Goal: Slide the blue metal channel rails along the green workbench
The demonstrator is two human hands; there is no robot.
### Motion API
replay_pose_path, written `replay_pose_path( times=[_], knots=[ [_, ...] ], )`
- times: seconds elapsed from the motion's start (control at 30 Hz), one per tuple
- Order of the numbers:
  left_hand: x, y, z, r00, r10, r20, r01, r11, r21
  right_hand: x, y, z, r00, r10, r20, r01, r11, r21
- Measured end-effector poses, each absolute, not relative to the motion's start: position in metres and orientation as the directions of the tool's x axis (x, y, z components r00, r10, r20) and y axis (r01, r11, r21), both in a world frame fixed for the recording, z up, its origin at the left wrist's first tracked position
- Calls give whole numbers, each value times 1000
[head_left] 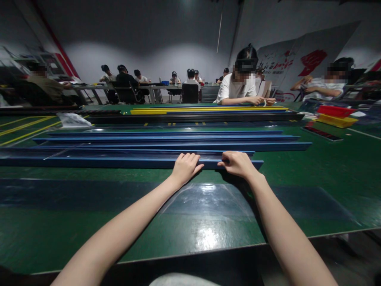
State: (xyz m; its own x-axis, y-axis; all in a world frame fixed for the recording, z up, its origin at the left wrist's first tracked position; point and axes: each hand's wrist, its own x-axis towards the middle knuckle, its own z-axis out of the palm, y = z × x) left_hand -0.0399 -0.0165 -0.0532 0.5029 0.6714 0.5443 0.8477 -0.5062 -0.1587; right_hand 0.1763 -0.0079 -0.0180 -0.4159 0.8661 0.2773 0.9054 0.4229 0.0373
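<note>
Both my hands are on the nearest long blue channel strip (119, 162), which lies across the green table. My left hand (185, 169) has its fingers hooked over the strip's edge, thumb pointing right along the near side. Closer to the strip's right end, my right hand (237, 163) grips the same edge with fingers curled and thumb tucked at the front. Several more blue strips (178, 147) lie parallel just behind. In front of my hands, a clear plastic sheet (208, 200) lies flat on the table.
Yellow strips (208, 110) and a dark strip (196, 118) lie farther back. A red tray (335, 111), a yellow tray (336, 120) and a phone-like dark slab (322, 133) are at right. A co-worker (238, 89) sits opposite; the table (149, 238) ends near me.
</note>
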Motion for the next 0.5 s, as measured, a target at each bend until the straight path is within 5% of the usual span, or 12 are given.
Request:
replay_pose_path(
  times=[0.5],
  knots=[
    [-40,-15,-56,426,723,544,893,-432,-125,190,-11,-15,-364,891,270,930,364,50]
  ],
)
